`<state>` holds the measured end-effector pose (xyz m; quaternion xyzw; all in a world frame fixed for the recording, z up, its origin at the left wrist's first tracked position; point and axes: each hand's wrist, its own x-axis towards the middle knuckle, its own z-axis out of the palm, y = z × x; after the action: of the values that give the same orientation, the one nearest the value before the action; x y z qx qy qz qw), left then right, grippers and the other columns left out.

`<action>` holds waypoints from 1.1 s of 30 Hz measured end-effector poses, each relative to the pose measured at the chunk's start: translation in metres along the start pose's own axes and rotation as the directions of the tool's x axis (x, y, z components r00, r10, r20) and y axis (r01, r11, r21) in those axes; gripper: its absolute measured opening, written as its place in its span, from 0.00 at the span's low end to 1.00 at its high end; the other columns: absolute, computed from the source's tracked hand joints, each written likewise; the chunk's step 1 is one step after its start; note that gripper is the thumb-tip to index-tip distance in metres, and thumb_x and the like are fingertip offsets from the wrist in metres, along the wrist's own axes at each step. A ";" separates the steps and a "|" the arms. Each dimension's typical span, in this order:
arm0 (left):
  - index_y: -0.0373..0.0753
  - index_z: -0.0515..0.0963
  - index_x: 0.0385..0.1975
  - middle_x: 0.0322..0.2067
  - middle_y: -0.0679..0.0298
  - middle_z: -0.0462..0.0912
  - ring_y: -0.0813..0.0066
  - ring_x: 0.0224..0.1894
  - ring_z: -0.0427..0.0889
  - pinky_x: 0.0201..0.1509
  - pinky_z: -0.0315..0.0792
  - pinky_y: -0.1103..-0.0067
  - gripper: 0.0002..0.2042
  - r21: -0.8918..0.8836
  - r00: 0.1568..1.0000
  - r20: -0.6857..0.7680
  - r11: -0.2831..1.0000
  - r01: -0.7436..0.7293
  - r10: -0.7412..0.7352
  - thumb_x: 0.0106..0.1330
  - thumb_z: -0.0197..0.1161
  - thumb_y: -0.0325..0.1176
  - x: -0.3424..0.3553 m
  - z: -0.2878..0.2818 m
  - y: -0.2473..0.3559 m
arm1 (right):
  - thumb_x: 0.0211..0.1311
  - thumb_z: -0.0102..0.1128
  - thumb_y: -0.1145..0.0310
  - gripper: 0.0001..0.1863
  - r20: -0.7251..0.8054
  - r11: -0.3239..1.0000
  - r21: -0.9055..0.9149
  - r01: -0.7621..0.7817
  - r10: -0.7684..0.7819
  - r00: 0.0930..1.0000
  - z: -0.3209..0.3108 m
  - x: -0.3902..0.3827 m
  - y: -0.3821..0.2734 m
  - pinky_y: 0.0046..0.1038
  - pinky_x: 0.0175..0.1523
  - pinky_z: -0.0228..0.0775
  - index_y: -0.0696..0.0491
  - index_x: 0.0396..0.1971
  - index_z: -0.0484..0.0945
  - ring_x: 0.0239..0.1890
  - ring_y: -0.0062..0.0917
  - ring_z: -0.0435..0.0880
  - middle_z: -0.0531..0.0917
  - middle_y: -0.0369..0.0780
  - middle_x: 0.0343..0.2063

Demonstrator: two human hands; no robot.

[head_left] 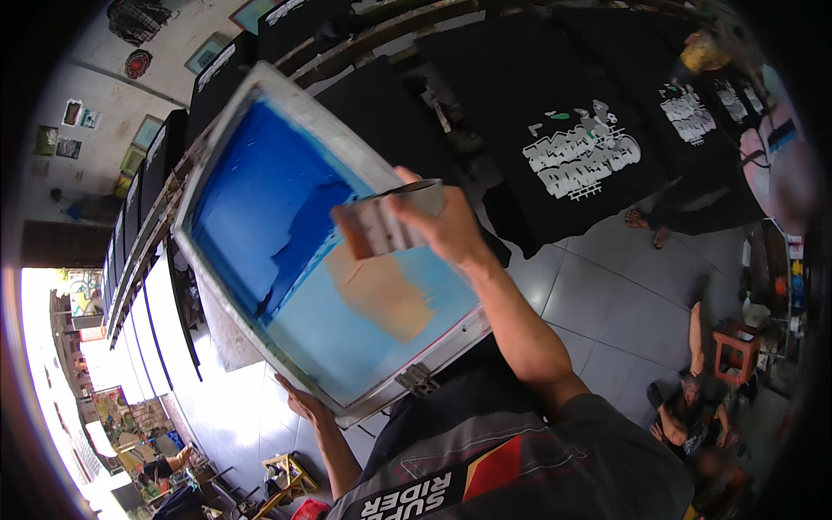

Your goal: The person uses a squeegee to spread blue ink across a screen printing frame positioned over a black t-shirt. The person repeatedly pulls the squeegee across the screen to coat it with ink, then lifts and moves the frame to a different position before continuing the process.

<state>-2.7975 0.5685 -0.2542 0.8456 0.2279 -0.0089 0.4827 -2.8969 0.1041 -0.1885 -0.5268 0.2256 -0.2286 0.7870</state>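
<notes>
Across the far right of the scene, black shirts [555, 113] lie spread in a row on a long surface [364, 39], several bearing a pale printed design [579, 159]; more dark shirts run along the far left toward a bright doorway; grey floor tiles [607, 295] show near right, where a person [689, 407] sits on the floor beside a small red stool [737, 347]. Centre left, tilted up off the surface, is a screen-printing frame [295, 113] with a pale metal border; its mesh [260, 199] is dark blue at the far left, lighter blue nearer, with an orange-tan patch [386, 295] near the middle. The left hand [299, 403] grips the frame's near edge from below, fingers curled under the border. The right hand [442, 221] is closed around a squeegee [381, 221], a flat whitish blade with smears on it, held against the mesh just above the orange patch. At the near edge, a dark printed garment [485, 459] covers the person's chest.
</notes>
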 end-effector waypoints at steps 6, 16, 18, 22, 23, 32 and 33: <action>0.39 0.61 0.74 0.60 0.51 0.76 0.60 0.55 0.80 0.58 0.77 0.68 0.37 -0.017 0.991 -0.095 0.995 -0.094 0.092 0.79 0.36 0.64 -0.059 -0.053 -0.057 | 0.60 0.77 0.53 0.45 0.368 0.995 0.011 0.097 -0.094 0.925 0.070 -0.007 -0.017 0.24 0.64 0.70 0.71 0.65 0.69 0.45 0.18 0.86 0.90 0.44 0.41; 0.40 0.56 0.77 0.68 0.52 0.71 0.59 0.61 0.77 0.64 0.73 0.68 0.39 0.171 0.869 -0.463 0.979 -0.109 0.177 0.78 0.39 0.64 -0.102 -0.204 -0.201 | 0.55 0.77 0.41 0.58 0.606 0.973 -0.183 0.137 0.002 0.796 0.159 -0.056 -0.008 0.35 0.73 0.61 0.73 0.69 0.61 0.68 0.46 0.74 0.72 0.64 0.65; 0.39 0.56 0.77 0.68 0.53 0.71 0.59 0.61 0.76 0.64 0.73 0.68 0.40 0.105 0.873 -0.454 0.983 -0.148 0.180 0.77 0.40 0.65 -0.101 -0.197 -0.217 | 0.55 0.77 0.42 0.57 0.609 0.973 -0.187 0.137 0.005 0.793 0.173 -0.076 0.002 0.33 0.71 0.65 0.72 0.69 0.62 0.64 0.41 0.78 0.74 0.62 0.64; 0.38 0.56 0.77 0.68 0.54 0.71 0.60 0.62 0.76 0.65 0.72 0.68 0.41 -0.027 0.904 -0.404 0.986 -0.163 0.139 0.76 0.42 0.67 -0.095 -0.206 -0.237 | 0.56 0.77 0.44 0.55 0.563 0.971 -0.217 0.102 0.039 0.825 0.180 -0.121 0.017 0.27 0.62 0.72 0.68 0.70 0.63 0.55 0.29 0.83 0.81 0.55 0.59; 0.38 0.56 0.77 0.68 0.54 0.71 0.60 0.62 0.76 0.65 0.72 0.68 0.42 -0.076 0.918 -0.383 0.987 -0.145 0.105 0.76 0.43 0.67 -0.096 -0.211 -0.240 | 0.59 0.76 0.46 0.51 0.542 0.969 -0.229 0.093 0.048 0.839 0.176 -0.133 0.015 0.24 0.55 0.73 0.66 0.71 0.64 0.47 0.20 0.83 0.86 0.49 0.52; 0.27 0.83 0.47 0.38 0.61 0.84 0.72 0.37 0.81 0.44 0.77 0.73 0.39 -0.290 0.989 -0.115 0.956 0.053 -0.089 0.73 0.52 0.67 -0.128 -0.188 -0.113 | 0.63 0.74 0.50 0.40 0.149 0.990 -0.140 0.020 0.001 0.989 0.081 -0.207 0.004 0.20 0.52 0.69 0.66 0.64 0.74 0.41 0.11 0.76 0.85 0.34 0.37; 0.28 0.84 0.44 0.34 0.61 0.84 0.72 0.34 0.81 0.41 0.77 0.73 0.38 -0.256 0.994 -0.070 0.965 0.058 -0.078 0.73 0.52 0.68 -0.132 -0.183 -0.101 | 0.64 0.74 0.51 0.39 0.095 0.988 -0.144 0.046 -0.033 0.995 0.064 -0.210 0.005 0.20 0.53 0.69 0.66 0.64 0.74 0.42 0.11 0.76 0.85 0.34 0.38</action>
<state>-2.9932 0.7128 -0.2076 0.7684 0.2750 0.0374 0.5766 -3.0247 0.2780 -0.1466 -0.5974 0.1947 -0.2025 0.7512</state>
